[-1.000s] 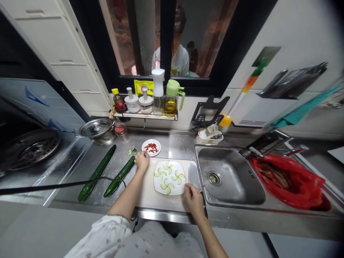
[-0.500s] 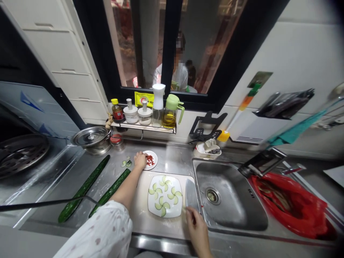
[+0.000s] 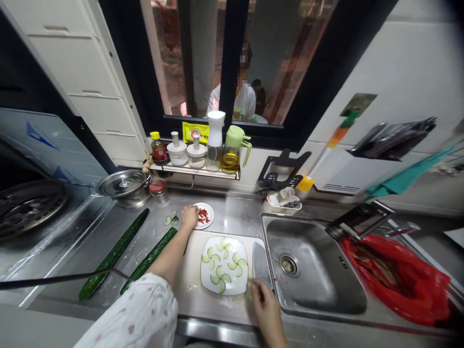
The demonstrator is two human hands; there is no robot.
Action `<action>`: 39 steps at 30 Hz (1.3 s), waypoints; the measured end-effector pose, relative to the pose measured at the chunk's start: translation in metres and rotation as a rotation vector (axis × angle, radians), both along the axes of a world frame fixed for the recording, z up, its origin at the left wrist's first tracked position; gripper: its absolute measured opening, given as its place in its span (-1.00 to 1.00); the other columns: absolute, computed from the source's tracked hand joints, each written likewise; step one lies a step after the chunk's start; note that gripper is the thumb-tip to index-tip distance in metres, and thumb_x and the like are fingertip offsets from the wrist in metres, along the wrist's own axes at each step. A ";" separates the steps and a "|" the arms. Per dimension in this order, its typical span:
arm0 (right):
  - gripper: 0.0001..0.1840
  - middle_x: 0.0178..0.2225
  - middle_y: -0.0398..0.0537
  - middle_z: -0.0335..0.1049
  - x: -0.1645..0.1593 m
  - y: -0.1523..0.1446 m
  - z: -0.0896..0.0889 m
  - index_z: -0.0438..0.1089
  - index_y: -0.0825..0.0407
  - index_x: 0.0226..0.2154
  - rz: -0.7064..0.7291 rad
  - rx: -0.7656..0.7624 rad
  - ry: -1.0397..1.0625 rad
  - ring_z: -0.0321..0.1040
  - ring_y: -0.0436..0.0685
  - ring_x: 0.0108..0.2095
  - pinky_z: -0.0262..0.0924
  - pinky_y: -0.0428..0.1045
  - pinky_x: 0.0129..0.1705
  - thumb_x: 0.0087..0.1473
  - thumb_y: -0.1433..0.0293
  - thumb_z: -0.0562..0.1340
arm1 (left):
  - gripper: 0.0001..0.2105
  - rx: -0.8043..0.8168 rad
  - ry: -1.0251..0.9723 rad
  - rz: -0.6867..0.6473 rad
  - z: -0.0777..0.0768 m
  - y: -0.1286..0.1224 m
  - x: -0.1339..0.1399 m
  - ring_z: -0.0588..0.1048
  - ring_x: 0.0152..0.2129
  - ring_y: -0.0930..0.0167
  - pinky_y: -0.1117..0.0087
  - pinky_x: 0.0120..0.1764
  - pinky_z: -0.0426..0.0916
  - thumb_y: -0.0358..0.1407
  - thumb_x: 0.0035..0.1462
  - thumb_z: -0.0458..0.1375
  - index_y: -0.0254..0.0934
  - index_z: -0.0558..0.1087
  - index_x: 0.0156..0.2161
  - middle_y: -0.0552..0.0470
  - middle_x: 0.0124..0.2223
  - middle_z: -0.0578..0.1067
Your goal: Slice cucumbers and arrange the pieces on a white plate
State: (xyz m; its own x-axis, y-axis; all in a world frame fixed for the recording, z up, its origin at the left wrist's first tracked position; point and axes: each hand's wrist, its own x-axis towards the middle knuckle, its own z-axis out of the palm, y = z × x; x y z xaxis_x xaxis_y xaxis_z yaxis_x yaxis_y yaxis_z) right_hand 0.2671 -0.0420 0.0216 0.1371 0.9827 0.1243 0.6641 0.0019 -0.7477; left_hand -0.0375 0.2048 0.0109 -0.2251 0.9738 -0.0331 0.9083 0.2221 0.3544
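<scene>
Head view: counter seen from above; landmark is the white square plate point(image 3: 224, 265) of cucumber slices point(image 3: 222, 262) on the cutting board point(image 3: 217, 302).
Left hand: the left hand point(image 3: 189, 216) is stretched beyond the plate's far-left corner, fingers curled down at the near rim of the small saucer of red bits point(image 3: 203, 215); whether it pinches anything cannot be told.
Right hand: the right hand point(image 3: 264, 303) sits at the plate's near-right corner, loosely closed on the handle end of the cleaver point(image 3: 261, 265), whose blade lies flat along the plate's right edge.
Change: against a second ago, the left hand has left the cucumber end and gone to the saucer; over the last half second both hands hardly move.
Reading: slicing looks finished; attention has passed to the red garnish.
Left of plate: two whole cucumbers point(image 3: 148, 260), a few loose slices point(image 3: 170, 220) beyond them.
Right of plate: steel sink point(image 3: 311, 270).
</scene>
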 end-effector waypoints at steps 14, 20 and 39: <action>-0.54 -0.34 0.08 0.52 -0.020 0.019 0.015 0.46 0.04 -0.31 0.078 0.005 0.006 0.43 0.16 -0.34 0.30 0.00 -0.23 0.16 0.07 0.01 | -0.71 -0.020 -0.265 0.100 0.004 -0.035 -0.008 0.45 -0.18 0.31 0.39 -0.16 0.29 -0.24 0.24 -0.03 -0.22 0.54 -0.17 -0.05 -0.14 0.56; -0.51 -0.33 0.10 0.51 -0.022 0.020 0.013 0.46 0.06 -0.29 0.103 -0.020 0.002 0.40 0.16 -0.34 0.28 0.01 -0.23 0.16 0.06 0.00 | -0.71 -0.061 0.158 -0.155 0.011 -0.054 -0.017 0.35 -0.08 0.20 0.25 -0.08 0.21 -0.27 0.23 -0.03 -0.22 0.56 -0.22 -0.15 -0.08 0.49; -0.58 -0.36 0.05 0.50 -0.026 0.024 0.018 0.45 0.05 -0.31 0.117 0.007 0.030 0.40 0.15 -0.35 0.26 -0.01 -0.26 0.16 0.11 0.03 | -0.78 0.069 -0.623 0.232 0.008 -0.059 -0.055 0.47 -0.31 0.32 0.34 -0.18 0.28 -0.17 0.06 0.11 -0.27 0.51 -0.39 -0.04 -0.33 0.55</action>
State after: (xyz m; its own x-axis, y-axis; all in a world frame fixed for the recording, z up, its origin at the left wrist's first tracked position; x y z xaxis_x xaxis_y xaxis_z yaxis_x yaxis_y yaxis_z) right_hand 0.2407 -0.0177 0.0394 0.0257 0.9913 0.1291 0.6362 0.0834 -0.7670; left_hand -0.0925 0.1461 0.0185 -0.3878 0.9070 -0.1644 0.4606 0.3451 0.8178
